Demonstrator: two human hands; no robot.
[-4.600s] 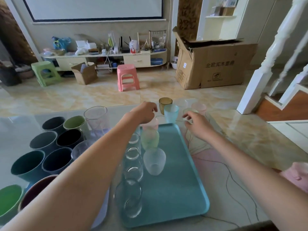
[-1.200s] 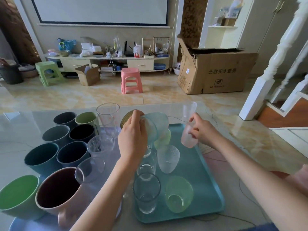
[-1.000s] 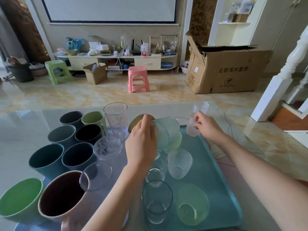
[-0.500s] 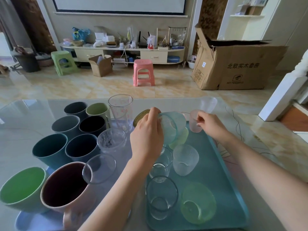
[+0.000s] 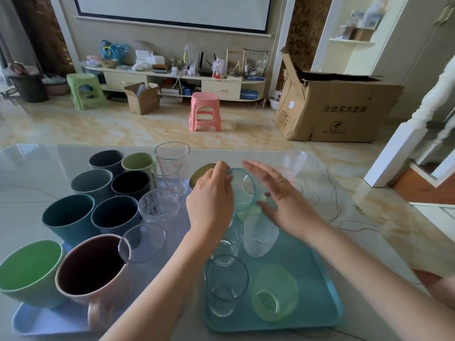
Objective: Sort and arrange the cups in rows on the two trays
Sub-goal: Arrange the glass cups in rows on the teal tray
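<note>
The left hand (image 5: 209, 200) grips a pale teal cup (image 5: 242, 189) by its rim, tilted so the mouth faces near, held above the far end of the teal tray (image 5: 317, 291). An amber cup (image 5: 200, 174) shows just behind those fingers; whether the same hand carries it, I cannot tell. The right hand (image 5: 283, 200) is spread open with nothing in it, palm turned toward the teal cup and just right of it.

On the teal tray the left row has two clear glasses, one at the near end (image 5: 225, 284) and one farther in (image 5: 227, 238), partly behind the left wrist. Beside them stand a yellow-green cup (image 5: 274, 291) near and a frosted cup (image 5: 259, 238) beyond it. All look empty.

To the left, a pale blue tray (image 5: 44, 321) holds the opaque mugs: a bright green one (image 5: 27, 269) and a pink one with a dark inside (image 5: 92, 267) nearest, then teal (image 5: 67, 217), navy (image 5: 114, 214), grey (image 5: 91, 182), black (image 5: 130, 184), dark grey (image 5: 105, 159) and olive (image 5: 139, 163). Clear glasses (image 5: 158, 207) stand along that tray's right side, a tall one (image 5: 172, 163) farthest.

On the bare table beyond the right hand stand a pinkish cup (image 5: 286, 173) and a clear cup (image 5: 295, 159).
</note>
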